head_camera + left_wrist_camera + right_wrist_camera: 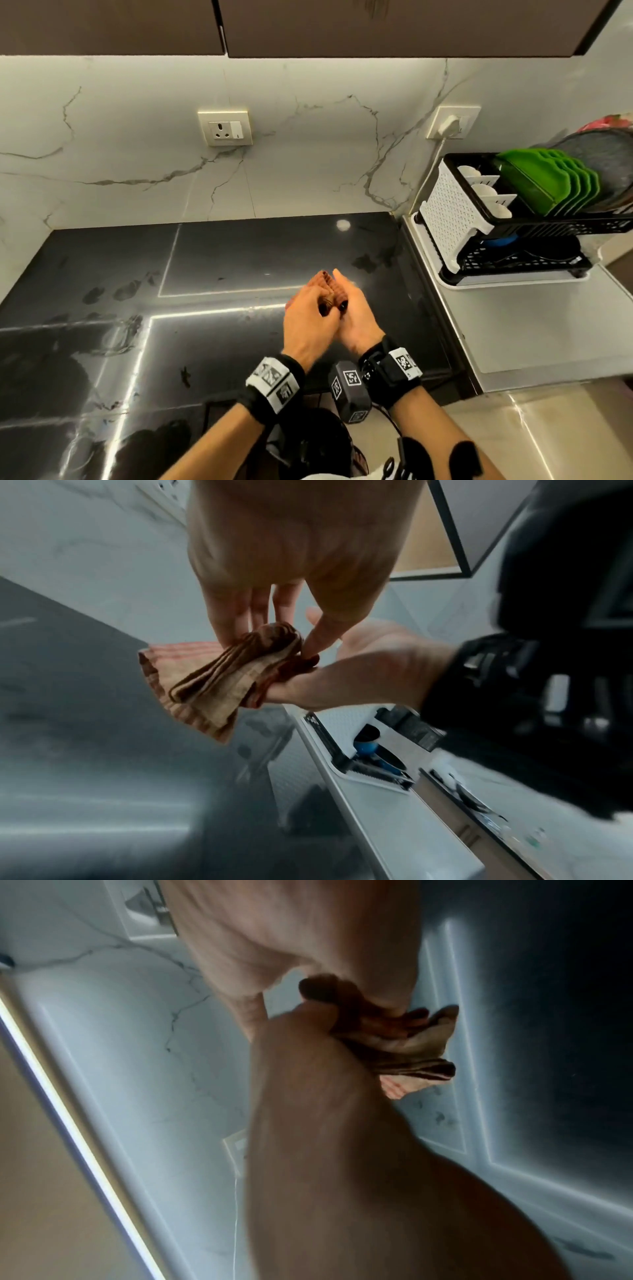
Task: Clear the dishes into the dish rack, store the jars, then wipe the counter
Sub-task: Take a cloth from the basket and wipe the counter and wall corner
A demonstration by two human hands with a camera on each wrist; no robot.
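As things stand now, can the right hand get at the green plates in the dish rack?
Probably yes, but not freely: the path from the right hand to the green plates in the dish rack looks open, yet that hand shares the folded cloth with the left hand.

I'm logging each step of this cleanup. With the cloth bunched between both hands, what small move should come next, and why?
Probably lower the cloth onto the black counter and start wiping: both hands, left and right, hold it above the surface, smudges show on the counter, and dishes already stand in the rack.
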